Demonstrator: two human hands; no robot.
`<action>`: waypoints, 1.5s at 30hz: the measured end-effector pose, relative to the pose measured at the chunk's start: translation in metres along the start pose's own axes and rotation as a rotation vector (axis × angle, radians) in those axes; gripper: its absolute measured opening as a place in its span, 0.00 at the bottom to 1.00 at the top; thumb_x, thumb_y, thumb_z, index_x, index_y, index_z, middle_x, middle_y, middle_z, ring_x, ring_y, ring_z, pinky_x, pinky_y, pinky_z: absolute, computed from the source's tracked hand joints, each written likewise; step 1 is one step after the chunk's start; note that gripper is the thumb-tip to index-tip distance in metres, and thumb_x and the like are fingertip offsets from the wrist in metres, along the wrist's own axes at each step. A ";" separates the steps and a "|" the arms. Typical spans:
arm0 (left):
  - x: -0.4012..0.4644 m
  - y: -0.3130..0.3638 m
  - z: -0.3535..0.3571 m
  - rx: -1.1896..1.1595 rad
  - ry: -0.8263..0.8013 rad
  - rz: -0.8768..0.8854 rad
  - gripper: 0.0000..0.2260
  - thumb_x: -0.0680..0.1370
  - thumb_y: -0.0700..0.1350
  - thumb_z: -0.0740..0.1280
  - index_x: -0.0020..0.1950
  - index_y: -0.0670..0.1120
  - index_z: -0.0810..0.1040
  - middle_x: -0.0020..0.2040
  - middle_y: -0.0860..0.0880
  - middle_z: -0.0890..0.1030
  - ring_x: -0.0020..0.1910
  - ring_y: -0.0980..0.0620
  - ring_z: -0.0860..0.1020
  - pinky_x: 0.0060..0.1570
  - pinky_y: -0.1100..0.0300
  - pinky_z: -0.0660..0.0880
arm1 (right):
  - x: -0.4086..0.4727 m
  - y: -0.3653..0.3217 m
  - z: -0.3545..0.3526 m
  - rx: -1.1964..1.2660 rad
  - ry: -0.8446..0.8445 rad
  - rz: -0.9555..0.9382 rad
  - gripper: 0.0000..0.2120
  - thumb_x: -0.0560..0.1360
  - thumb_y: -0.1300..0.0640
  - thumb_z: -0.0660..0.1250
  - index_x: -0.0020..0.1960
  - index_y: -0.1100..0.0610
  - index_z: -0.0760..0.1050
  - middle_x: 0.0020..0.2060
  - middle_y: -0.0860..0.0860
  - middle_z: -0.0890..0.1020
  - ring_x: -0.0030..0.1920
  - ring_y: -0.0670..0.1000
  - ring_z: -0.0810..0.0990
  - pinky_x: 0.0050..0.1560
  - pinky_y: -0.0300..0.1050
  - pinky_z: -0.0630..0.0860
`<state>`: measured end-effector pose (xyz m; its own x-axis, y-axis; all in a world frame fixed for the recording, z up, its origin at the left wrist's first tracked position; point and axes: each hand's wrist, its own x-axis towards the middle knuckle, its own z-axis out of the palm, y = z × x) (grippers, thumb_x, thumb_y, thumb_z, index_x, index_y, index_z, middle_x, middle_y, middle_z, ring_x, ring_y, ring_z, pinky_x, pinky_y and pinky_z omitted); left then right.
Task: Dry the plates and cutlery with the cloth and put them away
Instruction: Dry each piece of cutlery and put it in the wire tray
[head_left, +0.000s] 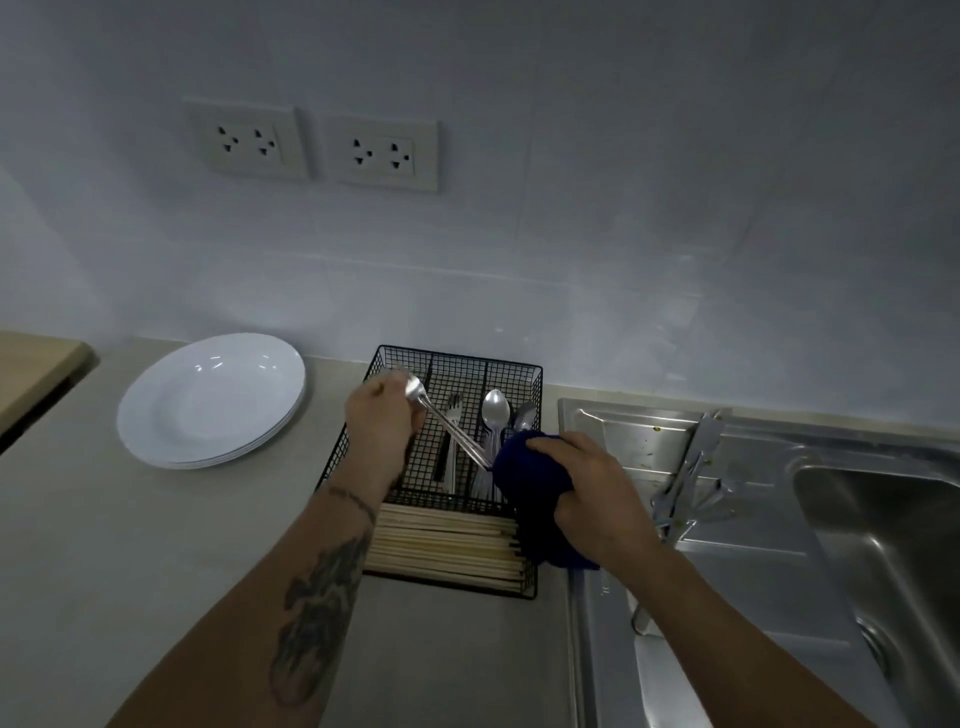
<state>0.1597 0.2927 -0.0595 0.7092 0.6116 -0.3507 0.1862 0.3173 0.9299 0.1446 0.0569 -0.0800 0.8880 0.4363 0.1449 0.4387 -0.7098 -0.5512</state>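
Looks well along: plates (210, 400) stacked on tabletop (130, 545), some cutlery in basket (535, 374); left hand (382, 421) pinches spoon (447, 423), right hand (587, 483) grips cloth (530, 483) round its handle; more pcs by sink (883, 519).

One cloth (530, 483), one wire tray (524, 587), one plate stack (208, 405), two wall sockets (317, 145).
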 end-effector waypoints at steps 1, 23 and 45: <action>0.013 0.004 0.003 0.089 0.006 0.082 0.08 0.78 0.45 0.65 0.42 0.47 0.82 0.38 0.46 0.81 0.37 0.48 0.78 0.39 0.55 0.79 | -0.002 0.003 -0.006 0.051 -0.017 0.054 0.33 0.66 0.73 0.62 0.68 0.50 0.72 0.62 0.50 0.75 0.60 0.53 0.74 0.60 0.44 0.75; -0.028 -0.034 0.082 0.995 -0.331 0.652 0.07 0.77 0.41 0.65 0.49 0.44 0.83 0.47 0.48 0.82 0.41 0.51 0.78 0.39 0.61 0.74 | -0.076 0.068 -0.089 0.958 0.235 0.700 0.22 0.63 0.49 0.77 0.49 0.63 0.80 0.44 0.60 0.84 0.45 0.61 0.84 0.49 0.55 0.80; -0.148 -0.154 0.282 1.300 -0.592 0.532 0.09 0.75 0.40 0.63 0.44 0.44 0.84 0.45 0.45 0.83 0.40 0.47 0.78 0.39 0.58 0.73 | -0.130 0.184 -0.172 0.075 0.123 0.390 0.25 0.68 0.71 0.64 0.55 0.46 0.65 0.48 0.46 0.75 0.46 0.49 0.75 0.40 0.39 0.71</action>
<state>0.2179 -0.0506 -0.1196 0.9878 -0.0239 -0.1541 0.0554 -0.8697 0.4904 0.1333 -0.2255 -0.0588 0.9975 0.0701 0.0082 0.0591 -0.7647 -0.6417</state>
